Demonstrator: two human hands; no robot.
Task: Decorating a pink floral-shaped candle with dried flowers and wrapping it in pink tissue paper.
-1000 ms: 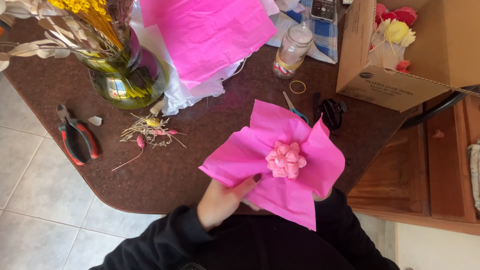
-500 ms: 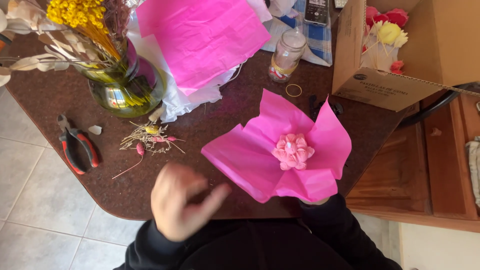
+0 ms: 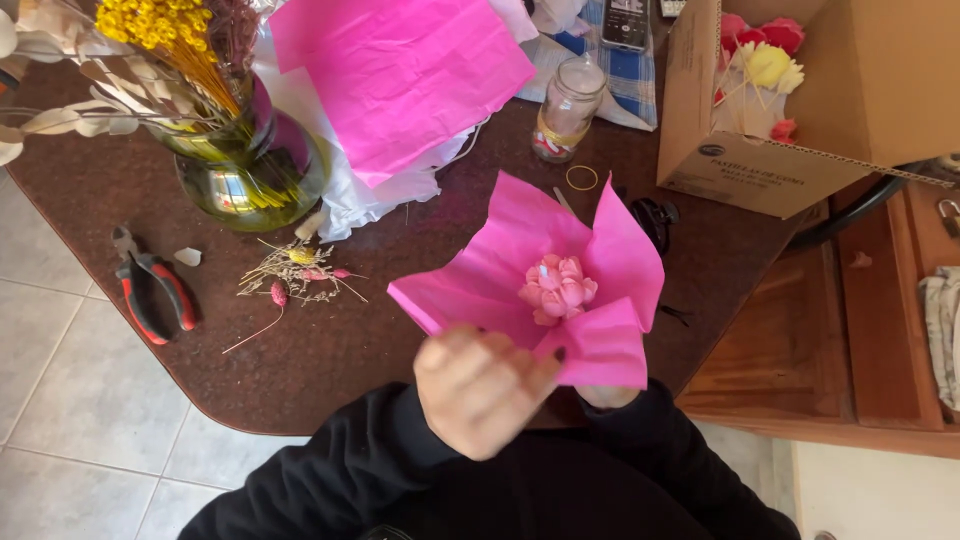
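Observation:
A small pale pink flower (image 3: 558, 287) sits in the middle of a bright pink tissue paper sheet (image 3: 500, 270) that is cupped up around it above the brown table's front edge. My left hand (image 3: 480, 388) is closed in front of the bundle, its fingertips pinching the paper's lower edge. My right hand (image 3: 607, 396) is under the paper, mostly hidden, holding the bundle from below. Only a bit of it shows beneath the paper's bottom right fold.
More pink tissue paper (image 3: 400, 75) lies at the back over white sheets. A glass vase with yellow dried flowers (image 3: 240, 150), red-handled pliers (image 3: 155, 295), dried flower scraps (image 3: 295, 275), a glass jar (image 3: 563, 110), a rubber band (image 3: 581, 178) and a cardboard box with flowers (image 3: 780, 100) are on the table (image 3: 120, 180).
My left hand let go of the paper, swung out to the left, then came back and pinched the paper's lower edge. The paper has folded up closer around the flower.

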